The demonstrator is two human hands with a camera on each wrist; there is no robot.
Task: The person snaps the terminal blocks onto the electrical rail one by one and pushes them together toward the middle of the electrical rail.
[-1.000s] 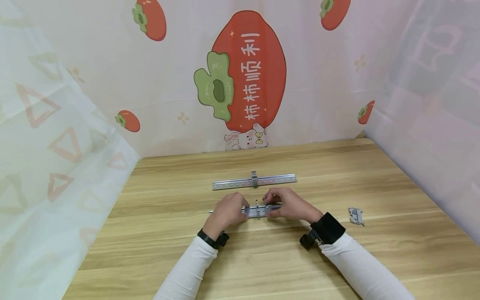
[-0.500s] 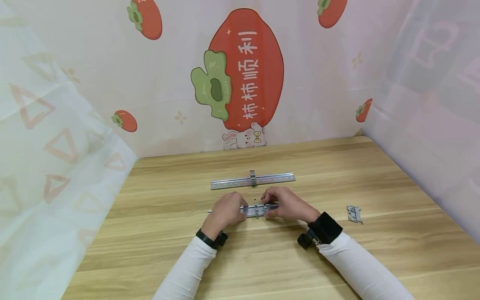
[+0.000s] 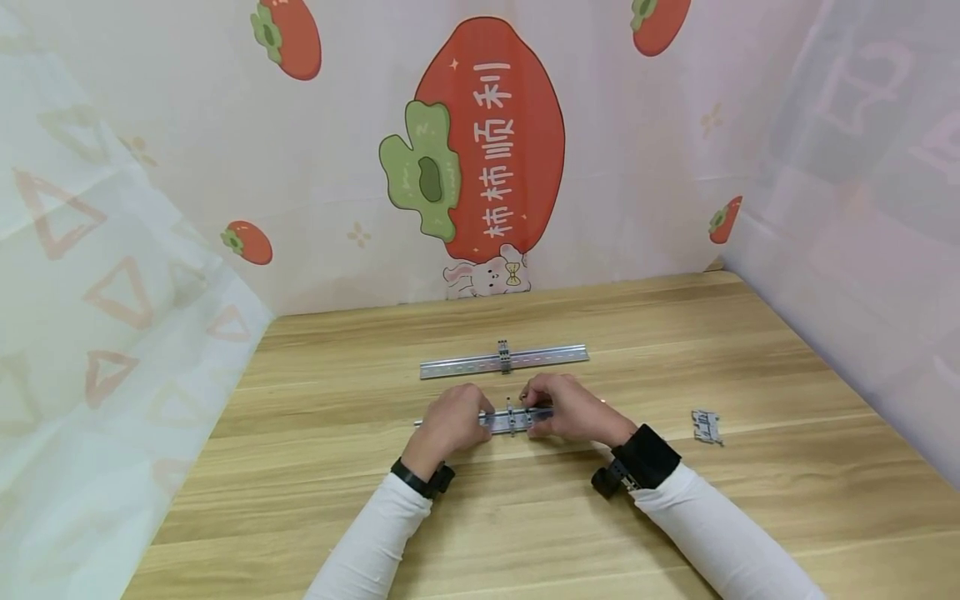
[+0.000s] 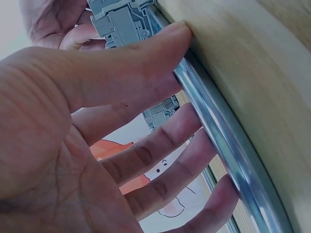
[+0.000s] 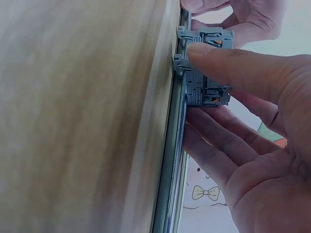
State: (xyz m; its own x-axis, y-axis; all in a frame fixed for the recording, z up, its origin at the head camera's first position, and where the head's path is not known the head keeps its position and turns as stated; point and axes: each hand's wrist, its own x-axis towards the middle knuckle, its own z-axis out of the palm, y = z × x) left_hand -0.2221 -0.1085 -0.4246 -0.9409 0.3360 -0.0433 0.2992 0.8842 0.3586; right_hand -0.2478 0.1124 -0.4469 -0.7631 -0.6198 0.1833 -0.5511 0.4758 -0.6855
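Observation:
Across the near DIN rail (image 3: 498, 423), my left hand (image 3: 452, 419) has its thumb on one edge and its fingers along the other, as the left wrist view shows. One grey terminal block (image 3: 512, 416) stands on this rail between my hands. Just right of it, my right hand (image 3: 572, 410) pinches a second grey terminal block (image 5: 195, 88), with the thumb over its near end. This block sits at the rail, a narrow gap from the first. The fingers of my right hand hide part of it and of the rail's right end.
Behind my hands lies a longer DIN rail (image 3: 465, 367) with a cluster of terminal blocks (image 3: 505, 357) near its middle. A loose grey terminal block (image 3: 706, 427) lies flat on the wooden table (image 3: 525, 533) at the right. Printed curtains stand behind and at both sides.
The head view has shifted slightly, so everything appears a little further left. Both hands keep their holds at the near rail, almost still.

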